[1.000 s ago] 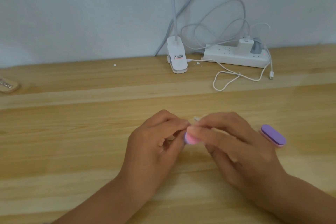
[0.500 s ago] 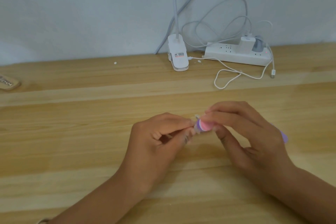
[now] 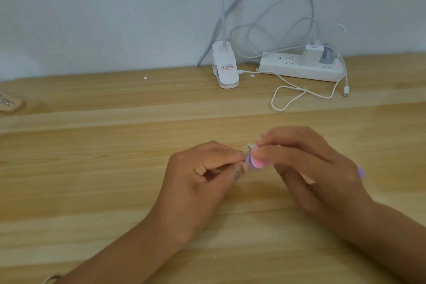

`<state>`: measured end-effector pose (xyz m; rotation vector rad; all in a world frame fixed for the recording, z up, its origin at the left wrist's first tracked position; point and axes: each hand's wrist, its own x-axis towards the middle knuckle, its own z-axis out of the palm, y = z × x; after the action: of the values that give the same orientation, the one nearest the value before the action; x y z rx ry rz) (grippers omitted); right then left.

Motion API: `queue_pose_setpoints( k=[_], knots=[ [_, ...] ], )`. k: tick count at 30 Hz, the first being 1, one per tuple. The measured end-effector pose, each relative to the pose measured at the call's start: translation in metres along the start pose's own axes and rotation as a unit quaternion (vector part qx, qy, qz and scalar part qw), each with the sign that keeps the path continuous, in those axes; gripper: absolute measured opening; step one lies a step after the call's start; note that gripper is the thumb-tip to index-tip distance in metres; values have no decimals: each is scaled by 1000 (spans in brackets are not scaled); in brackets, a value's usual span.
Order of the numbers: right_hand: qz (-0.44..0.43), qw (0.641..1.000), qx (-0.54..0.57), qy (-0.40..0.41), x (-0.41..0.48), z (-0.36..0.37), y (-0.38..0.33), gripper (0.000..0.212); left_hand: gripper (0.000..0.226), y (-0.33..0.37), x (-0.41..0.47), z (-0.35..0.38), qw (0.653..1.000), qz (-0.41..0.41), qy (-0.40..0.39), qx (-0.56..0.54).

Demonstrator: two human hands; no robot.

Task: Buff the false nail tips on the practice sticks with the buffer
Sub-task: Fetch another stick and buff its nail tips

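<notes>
The left hand (image 3: 202,177) pinches the nail tip (image 3: 249,146). At its 3 o'clock, the right hand (image 3: 315,168) holds the buffer (image 3: 257,163). Rubbing too hard could pop the nail tip loose.

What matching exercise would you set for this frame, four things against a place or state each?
Things:
1 buffer
2 lamp clip
3 power strip
4 left hand

Places or states:
A pinches a stick
B gripped by the right hand
C has plugs in it
D labelled, left of the strip

Pairs: 1-B, 2-D, 3-C, 4-A.
</notes>
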<state>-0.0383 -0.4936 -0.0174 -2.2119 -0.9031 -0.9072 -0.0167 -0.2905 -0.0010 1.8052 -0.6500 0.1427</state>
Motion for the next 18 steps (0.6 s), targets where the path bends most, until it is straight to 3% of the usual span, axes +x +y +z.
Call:
queue_pose_setpoints(
  k=[14,18],
  knots=[
    [-19,1000,-12,5,-1,-2,0,29,13,3,1,0,1000,-4,26,-1],
    [-39,999,-1,-11,-3,-1,-1,29,14,3,1,1,998,-34,17,-56]
  ],
)
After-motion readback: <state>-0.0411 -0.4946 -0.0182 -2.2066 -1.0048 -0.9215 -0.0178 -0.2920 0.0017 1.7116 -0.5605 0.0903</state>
